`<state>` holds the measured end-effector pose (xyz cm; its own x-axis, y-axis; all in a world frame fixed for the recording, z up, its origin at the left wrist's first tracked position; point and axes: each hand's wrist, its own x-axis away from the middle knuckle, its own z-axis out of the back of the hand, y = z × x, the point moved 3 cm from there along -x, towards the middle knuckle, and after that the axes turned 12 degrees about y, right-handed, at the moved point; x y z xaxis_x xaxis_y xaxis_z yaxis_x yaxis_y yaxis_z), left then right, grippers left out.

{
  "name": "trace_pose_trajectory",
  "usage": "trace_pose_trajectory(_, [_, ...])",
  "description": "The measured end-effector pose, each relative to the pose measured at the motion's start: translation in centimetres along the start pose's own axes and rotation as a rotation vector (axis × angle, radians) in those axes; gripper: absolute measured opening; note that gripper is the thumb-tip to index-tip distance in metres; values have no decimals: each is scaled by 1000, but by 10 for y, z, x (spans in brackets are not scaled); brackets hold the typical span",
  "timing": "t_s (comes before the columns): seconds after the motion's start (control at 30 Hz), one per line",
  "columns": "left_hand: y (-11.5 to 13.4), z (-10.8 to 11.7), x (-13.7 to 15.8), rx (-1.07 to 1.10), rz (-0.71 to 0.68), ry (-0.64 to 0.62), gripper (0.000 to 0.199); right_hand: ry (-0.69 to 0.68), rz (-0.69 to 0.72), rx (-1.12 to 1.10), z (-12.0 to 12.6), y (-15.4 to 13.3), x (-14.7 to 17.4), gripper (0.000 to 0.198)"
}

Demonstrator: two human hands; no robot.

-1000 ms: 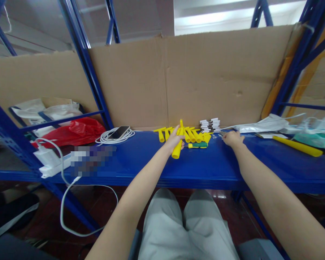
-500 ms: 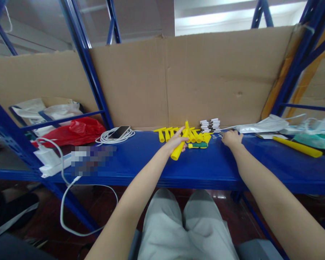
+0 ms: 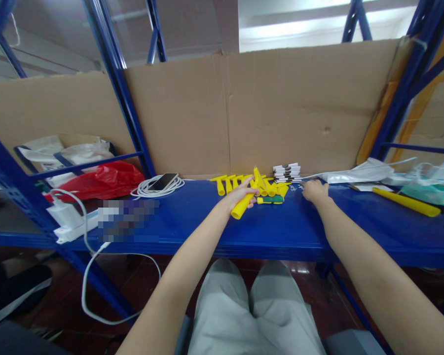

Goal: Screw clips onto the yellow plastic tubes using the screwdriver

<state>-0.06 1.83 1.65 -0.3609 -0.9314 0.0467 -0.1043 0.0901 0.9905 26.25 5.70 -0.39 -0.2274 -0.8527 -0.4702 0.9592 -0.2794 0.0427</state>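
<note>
My left hand (image 3: 241, 196) is closed around a yellow plastic tube-shaped piece (image 3: 240, 207), its round open end tilted down towards me. Just beyond it, several similar yellow pieces (image 3: 221, 187) stand in a row on the blue shelf (image 3: 192, 217). A green and yellow screwdriver handle (image 3: 271, 199) lies right of my left hand. My right hand (image 3: 315, 190) rests low over the shelf with its fingers bent together. Its fingertips meet beside some tiny white bits (image 3: 298, 186); what they pinch, if anything, is too small to make out.
Behind the tools stands a stack of white-and-black pieces (image 3: 286, 172), near the cardboard wall (image 3: 281, 108). To the right lie a long yellow tube (image 3: 407, 201) and white plastic bags (image 3: 358, 171). A phone (image 3: 164, 182), coiled white cable (image 3: 138, 190) and power strip (image 3: 76, 226) are left.
The yellow tube in my left hand has tipped slightly, its near end shifting a little left. My right hand stays at nearly the same spot.
</note>
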Motion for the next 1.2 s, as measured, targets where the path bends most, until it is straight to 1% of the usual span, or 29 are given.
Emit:
trace_pose_trajectory(0.4, [1,-3,4,2,20,-11,75,1,50,9,0,-4,3,43])
trace_pose_trajectory(0.5, [1,-3,5,-6,28,-14,75,11,55,-18,1,-5,4,41])
trace_pose_trajectory(0.6, [1,-2,4,1,33,-33,75,60,60,-79,4,-8,1,35])
trace_pose_trajectory(0.67, [0,-1,3,0,39,-47,75,120,50,-194,6,-13,-3,28])
trace_pose_trajectory(0.73, [-1,0,2,-5,49,-58,76,206,69,-399,9,-21,-8,23])
trace_pose_trajectory(0.87, [-2,1,0,-13,62,-72,78,370,244,-895,18,-48,-11,14])
trace_pose_trajectory(0.93, [-3,1,-1,-8,63,-85,78,387,310,-1068,22,-63,-7,13])
trace_pose_trajectory(1.03, [-3,1,-1,-5,63,-101,78,336,344,-1195,28,-80,2,15])
trace_pose_trajectory(1.1, [-3,1,-1,-8,64,-107,78,303,351,-1222,30,-87,7,17])
trace_pose_trajectory(1.2, [-3,0,0,-11,68,-115,79,295,351,-1232,33,-90,11,20])
